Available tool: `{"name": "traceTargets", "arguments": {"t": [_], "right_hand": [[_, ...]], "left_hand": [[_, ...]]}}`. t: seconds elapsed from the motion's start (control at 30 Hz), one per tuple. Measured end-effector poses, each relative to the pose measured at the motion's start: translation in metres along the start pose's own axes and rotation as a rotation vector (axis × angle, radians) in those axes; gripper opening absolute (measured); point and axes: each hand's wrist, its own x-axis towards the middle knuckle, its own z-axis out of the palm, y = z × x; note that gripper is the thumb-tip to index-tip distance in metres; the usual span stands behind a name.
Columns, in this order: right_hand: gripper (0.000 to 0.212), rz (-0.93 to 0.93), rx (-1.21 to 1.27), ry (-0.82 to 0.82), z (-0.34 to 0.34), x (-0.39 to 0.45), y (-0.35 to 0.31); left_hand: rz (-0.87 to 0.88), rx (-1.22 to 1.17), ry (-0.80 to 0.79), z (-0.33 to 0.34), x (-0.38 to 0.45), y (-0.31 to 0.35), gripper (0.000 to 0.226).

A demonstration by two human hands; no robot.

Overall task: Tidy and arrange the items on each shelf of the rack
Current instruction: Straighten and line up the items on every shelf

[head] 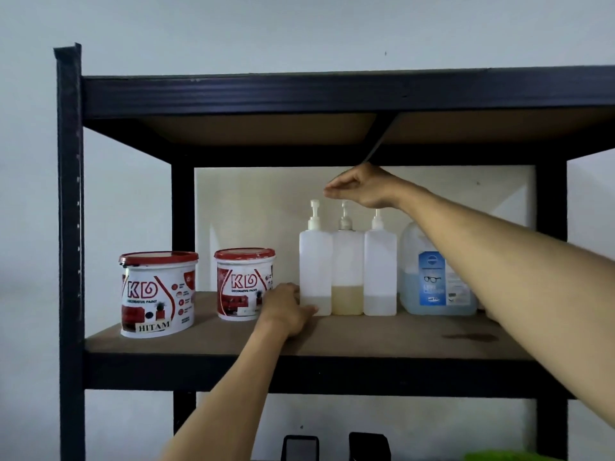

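Both arms are up at the middle shelf point(366, 334) of the dark metal rack point(70, 194), and the work right now is on the row of three pump bottles. The left hand point(288, 309) is low, fingers wrapped round the base of the left pump bottle point(315, 271), thumb side pressed to its front corner; it looks like a steadying grip, there to nudge the bottle square against its neighbour. The middle pump bottle point(347, 271), with yellowish liquid at the bottom, and the right pump bottle point(380, 271) stand touching it in a tight line, all upright. The right hand point(361, 188) hovers just above the pump heads, fingers pinched loosely together and holding nothing, apparently ready to turn a nozzle so the spouts face one way. To the right of the row sits a big jug point(436, 271) of blue liquid, close beside the last bottle. Off to the left, two paint tubs: the nearer one point(158, 294) forward on the shelf, the other paint tub point(244, 284) set further back, just beside the left hand. Those two aren't lined up yet, I'd say.
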Motion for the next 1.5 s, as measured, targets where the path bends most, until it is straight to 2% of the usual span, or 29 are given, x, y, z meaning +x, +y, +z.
{"name": "traceTargets", "arguments": {"t": [0.23, 0.3, 0.37, 0.5, 0.6, 0.73, 0.83, 0.93, 1.1, 1.33, 1.5], "right_hand": [[0.061, 0.024, -0.065, -0.106, 0.008, 0.025, 0.007], [0.061, 0.013, -0.066, -0.114, 0.001, 0.026, 0.005], [0.051, 0.029, -0.063, -0.09, -0.01, 0.025, 0.008], [0.04, 0.082, -0.047, -0.017, -0.035, 0.008, 0.033], [0.037, 0.113, 0.142, 0.069, -0.038, -0.009, 0.059], [0.026, 0.204, 0.579, 0.33, -0.01, -0.025, 0.075], [0.01, 0.227, 0.754, 0.406, 0.023, -0.031, 0.077], [0.01, 0.187, 0.754, 0.473, 0.042, -0.034, 0.08], [0.019, 0.186, 0.725, 0.5, 0.048, -0.036, 0.084], [0.011, 0.159, 0.783, 0.569, 0.061, -0.038, 0.08], [0.02, 0.181, 0.807, 0.627, 0.068, -0.037, 0.079]], "left_hand": [[-0.031, -0.091, 0.03, 0.001, 0.003, -0.003, 0.057], [0.002, -0.101, 0.046, 0.001, 0.001, -0.001, 0.059], [0.072, -0.121, 0.093, 0.001, -0.002, 0.003, 0.064], [0.298, -0.246, 0.294, -0.017, -0.004, 0.026, 0.066], [0.403, -0.303, 0.414, -0.052, 0.015, 0.055, 0.059], [0.346, -0.438, 0.332, -0.082, 0.054, 0.084, 0.05], [0.306, -0.53, 0.264, -0.073, 0.071, 0.087, 0.048], [0.333, -0.648, 0.256, -0.057, 0.076, 0.083, 0.036], [0.309, -0.718, 0.267, -0.047, 0.084, 0.068, 0.041], [0.36, -0.727, 0.239, -0.039, 0.086, 0.06, 0.044], [0.348, -0.797, 0.271, -0.03, 0.088, 0.06, 0.045]]}}
